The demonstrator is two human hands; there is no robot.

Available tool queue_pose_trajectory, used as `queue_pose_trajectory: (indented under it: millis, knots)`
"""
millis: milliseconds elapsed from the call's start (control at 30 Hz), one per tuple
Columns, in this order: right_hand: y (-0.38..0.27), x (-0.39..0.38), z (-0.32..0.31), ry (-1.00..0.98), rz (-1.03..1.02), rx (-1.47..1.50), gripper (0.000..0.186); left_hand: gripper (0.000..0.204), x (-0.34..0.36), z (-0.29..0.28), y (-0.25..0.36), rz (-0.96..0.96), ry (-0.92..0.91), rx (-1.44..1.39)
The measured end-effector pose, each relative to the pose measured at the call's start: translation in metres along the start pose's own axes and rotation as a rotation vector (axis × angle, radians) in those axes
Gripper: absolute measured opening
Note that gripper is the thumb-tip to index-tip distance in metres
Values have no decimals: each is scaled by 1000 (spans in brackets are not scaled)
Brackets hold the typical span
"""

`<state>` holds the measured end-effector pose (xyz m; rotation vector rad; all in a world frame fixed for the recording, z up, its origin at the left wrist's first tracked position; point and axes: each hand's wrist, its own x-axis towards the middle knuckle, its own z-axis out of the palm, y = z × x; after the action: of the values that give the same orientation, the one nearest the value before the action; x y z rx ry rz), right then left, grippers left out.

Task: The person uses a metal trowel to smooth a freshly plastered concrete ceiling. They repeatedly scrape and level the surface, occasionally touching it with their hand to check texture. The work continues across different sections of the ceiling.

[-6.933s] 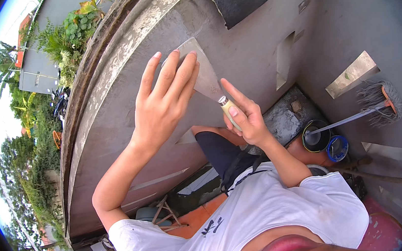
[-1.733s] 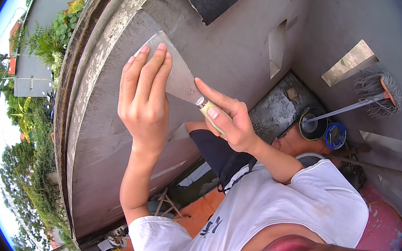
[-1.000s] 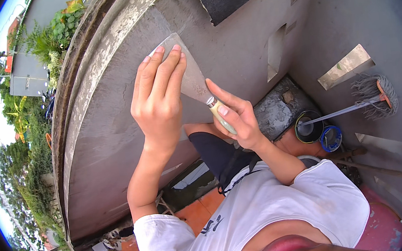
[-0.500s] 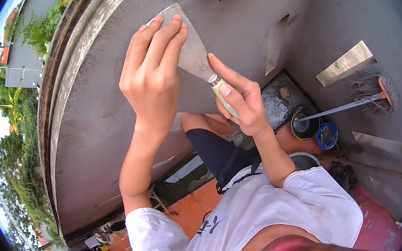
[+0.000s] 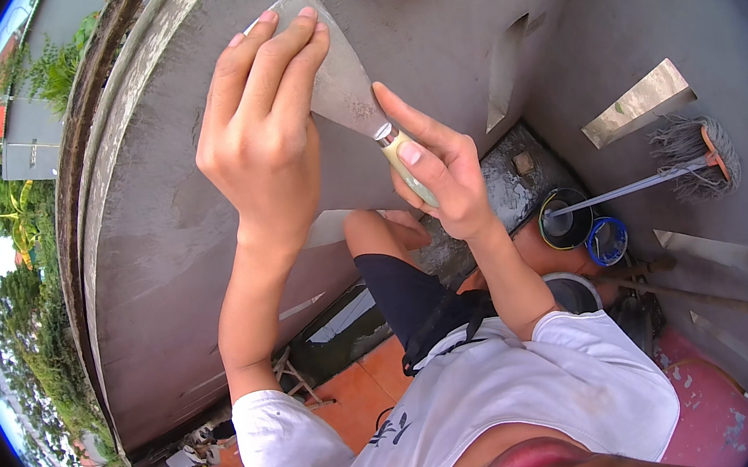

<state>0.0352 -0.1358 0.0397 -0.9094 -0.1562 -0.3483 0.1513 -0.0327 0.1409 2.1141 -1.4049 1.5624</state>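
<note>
A putty knife (image 5: pixel 349 107) with a broad grey blade and a pale cream-green handle is held up against or close in front of the grey plastered wall (image 5: pixel 427 52). Around the handle, my right hand (image 5: pixel 440 166) is closed, its thumb on the near side and its index finger stretched along the blade's base. The fingers of my left hand (image 5: pixel 265 126) bend over the blade near its wide end, their tips on its face; the thumb is hidden behind the hand. Whether the blade's edge touches the wall I cannot tell.
On the right, a mop (image 5: pixel 698 160) leans with its head up, its pole in a black bucket (image 5: pixel 566 217). Beside that stands a blue-rimmed pail (image 5: pixel 607 241). A rough ledge (image 5: pixel 77 221) tops the wall on the left, with trees (image 5: pixel 30 328) beyond. Orange tiles (image 5: pixel 355 392) cover the floor.
Both hands and the putty knife have shifted slightly up and to the left in the picture. The grip looks the same.
</note>
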Motion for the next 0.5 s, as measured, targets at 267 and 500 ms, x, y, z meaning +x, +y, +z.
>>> queue_pose_trajectory:
  millis: [267, 500]
  knots:
    - [-1, -11, -2, 24, 51, 33, 52, 22, 1, 0, 5, -20, -48, -23]
    - [6, -11, -2, 9, 34, 73, 51, 24, 1, -4, 6, -27, -88, -5]
